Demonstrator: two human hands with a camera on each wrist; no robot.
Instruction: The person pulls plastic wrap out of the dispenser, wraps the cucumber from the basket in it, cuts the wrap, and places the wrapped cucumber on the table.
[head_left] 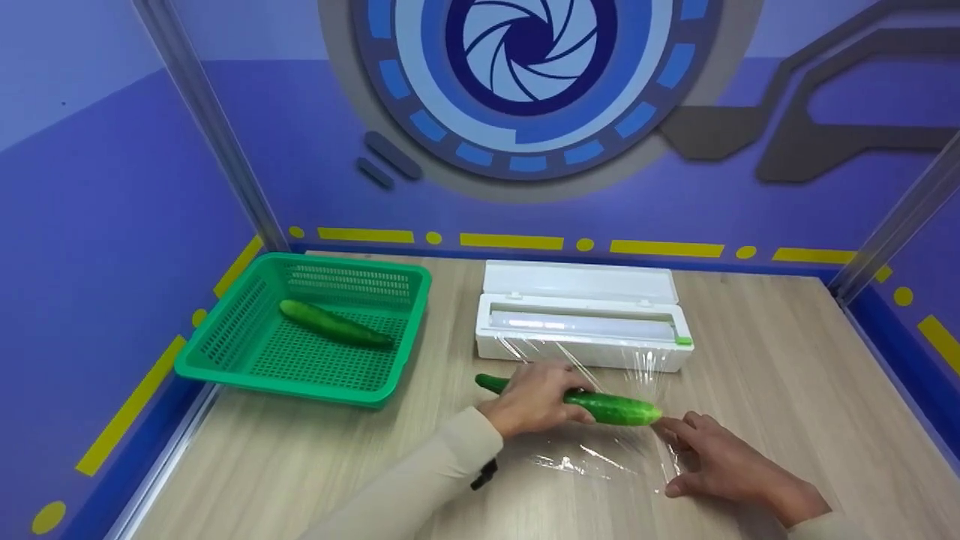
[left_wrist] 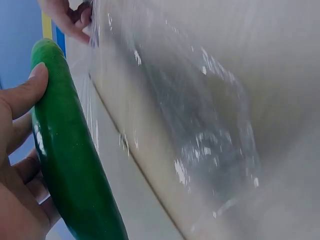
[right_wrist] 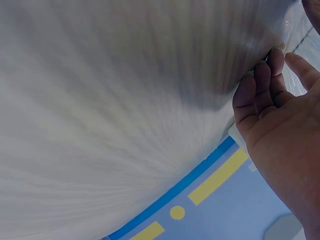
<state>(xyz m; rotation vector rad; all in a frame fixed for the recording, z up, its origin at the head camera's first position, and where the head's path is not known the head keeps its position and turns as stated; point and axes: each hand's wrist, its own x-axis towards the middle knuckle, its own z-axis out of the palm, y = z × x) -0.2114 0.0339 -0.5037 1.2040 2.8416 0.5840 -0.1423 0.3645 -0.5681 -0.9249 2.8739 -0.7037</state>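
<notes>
My left hand (head_left: 536, 397) grips a green cucumber (head_left: 616, 409) around its middle, holding it crosswise above a sheet of clear cling film (head_left: 574, 459). In the left wrist view the thumb lies along the cucumber (left_wrist: 75, 150), and the crinkled film (left_wrist: 200, 135) spreads beside it. The film runs from a white dispenser box (head_left: 585, 354) down over the table. At the film's right edge is my right hand (head_left: 724, 465), thumb and fingers spread apart, fingertips close to the cucumber's pale end. The right wrist view has its fingers (right_wrist: 262, 87) slightly bent, tips down at the film.
A green plastic basket (head_left: 285, 387) stands at the left with another cucumber (head_left: 334, 324) in it. The dispenser's lid (head_left: 577, 280) is raised at the back, showing the film roll (head_left: 581, 324). Blue printed walls (head_left: 450, 210) enclose the wooden table (head_left: 765, 360).
</notes>
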